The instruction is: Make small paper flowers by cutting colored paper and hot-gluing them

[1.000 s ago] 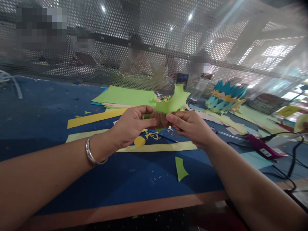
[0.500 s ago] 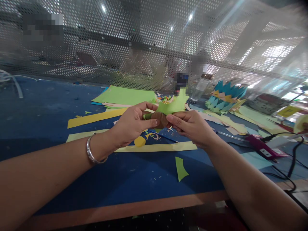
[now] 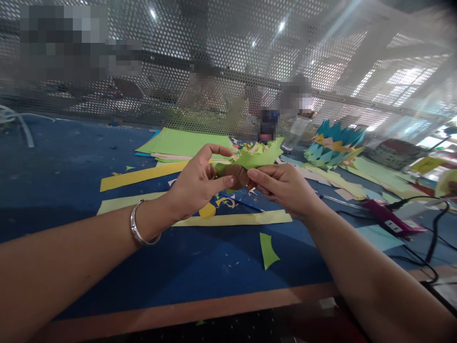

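Observation:
A piece of light green paper [image 3: 262,156] is held between both hands above the middle of the table. My left hand [image 3: 194,183] is closed on its left side, thumb in front and index finger raised and bent over it. The shaded brownish shapes below the paper look like my curled left fingers. My right hand [image 3: 282,186] pinches the lower right part between thumb and fingers. Beneath the hands lie a yellow paper disc [image 3: 207,210], a blue pencil-like stick [image 3: 246,205] and a pale yellow strip [image 3: 235,219]. Nearer me is a green offcut [image 3: 269,251].
Green sheets [image 3: 189,141] and a yellow strip [image 3: 143,176] lie at the back left. A pile of scraps [image 3: 253,148] sits behind the hands. A bottle [image 3: 297,133], a spiky paper crown [image 3: 333,145] and a purple power strip [image 3: 392,218] with cables stand to the right.
The green paper has tilted down and to the right; its upright tip is lower, and more of the scrap pile shows behind it. My hands have barely moved.

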Tool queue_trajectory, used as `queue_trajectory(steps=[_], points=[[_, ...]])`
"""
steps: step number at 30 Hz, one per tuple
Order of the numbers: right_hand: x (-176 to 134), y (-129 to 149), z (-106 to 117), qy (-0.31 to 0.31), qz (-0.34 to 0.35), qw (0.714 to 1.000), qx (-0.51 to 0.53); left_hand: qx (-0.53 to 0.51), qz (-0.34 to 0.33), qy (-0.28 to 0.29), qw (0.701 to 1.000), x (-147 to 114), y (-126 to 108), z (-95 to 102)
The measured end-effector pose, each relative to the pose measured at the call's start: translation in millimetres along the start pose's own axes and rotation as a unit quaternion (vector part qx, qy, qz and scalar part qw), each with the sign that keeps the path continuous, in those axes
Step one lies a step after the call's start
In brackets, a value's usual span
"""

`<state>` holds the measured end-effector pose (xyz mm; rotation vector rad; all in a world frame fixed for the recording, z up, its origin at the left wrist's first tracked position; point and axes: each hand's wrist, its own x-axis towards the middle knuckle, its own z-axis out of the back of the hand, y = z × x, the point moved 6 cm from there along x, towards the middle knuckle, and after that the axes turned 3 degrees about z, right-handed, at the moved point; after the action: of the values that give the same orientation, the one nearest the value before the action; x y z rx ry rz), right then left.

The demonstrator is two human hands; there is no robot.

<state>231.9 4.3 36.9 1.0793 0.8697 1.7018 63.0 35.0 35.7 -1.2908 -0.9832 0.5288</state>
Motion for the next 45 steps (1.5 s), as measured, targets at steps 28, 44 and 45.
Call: queue_trajectory(steps=[28,44,45], points=[[0.8,-1.5,-3.9,0.002,-0.009,1.0,0.029,0.007,-0.002,0.02,1.0,-0.8,-3.3,-5.8],[0.1,2.4,0.4,0.002,0.028,0.996,-0.085,0.063,-0.033,0.06,0.996,-3.1,-2.7,-4.9],[0.1,3.2,0.2,0.002,0.029,0.996,-0.09,0.063,-0.03,0.059,0.996,-3.3,-2.7,-4.8]])
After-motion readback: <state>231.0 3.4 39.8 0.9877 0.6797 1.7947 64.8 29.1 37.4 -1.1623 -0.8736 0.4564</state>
